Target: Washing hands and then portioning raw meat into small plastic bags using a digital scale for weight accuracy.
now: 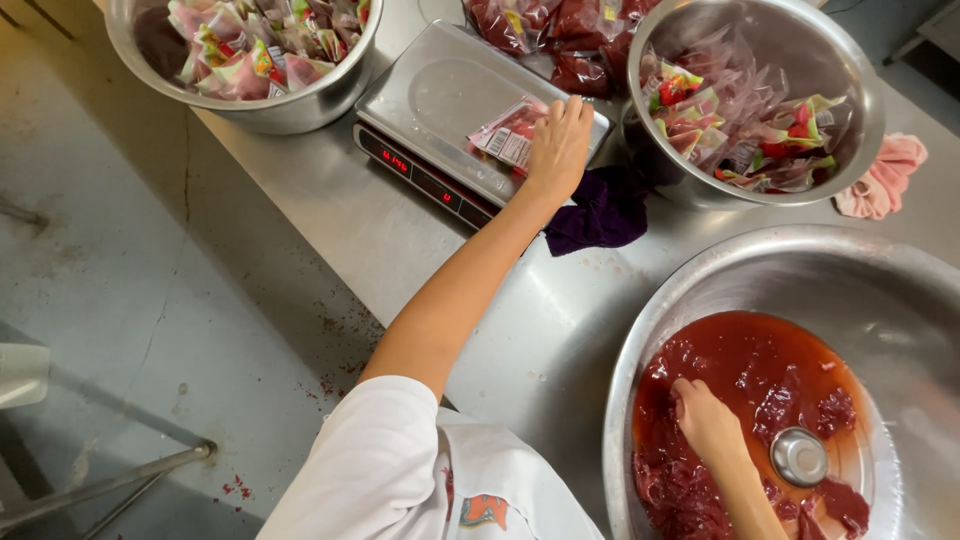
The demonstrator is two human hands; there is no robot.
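A stainless steel table (360, 230) runs diagonally across the view, its surface dull and lightly smeared. Below its edge lies a grey concrete floor (120, 290), cracked and dotted with small red splashes near the table's side. A thin metal leg or bar (110, 485) crosses the floor at the lower left.

The left hand (557, 148) reaches out over a digital scale (440, 100) with a steel platter and red lit digits on its front. Its fingers lie flat and together on a small filled plastic packet (508, 133) that rests on the platter, pressing on it rather than gripping it. Just beside the scale, a dark purple cloth (605, 212) lies crumpled on the table.

The right hand (705, 420) is down in a large steel basin (900, 300) holding dark red wet pulp (745, 375). Its fingers are curled into the pulp, closed around a clump of it. A small round steel cup (799, 457) sits in the pulp just beside the wrist.

Two steel bowls stand at the far side. The bowl of empty printed packets (760, 120) is near the scale on the right; the bowl of filled packets (250, 60) is at the upper left. More filled red packets (560, 30) lie behind the scale. A pink cloth (885, 175) rests at the right edge.
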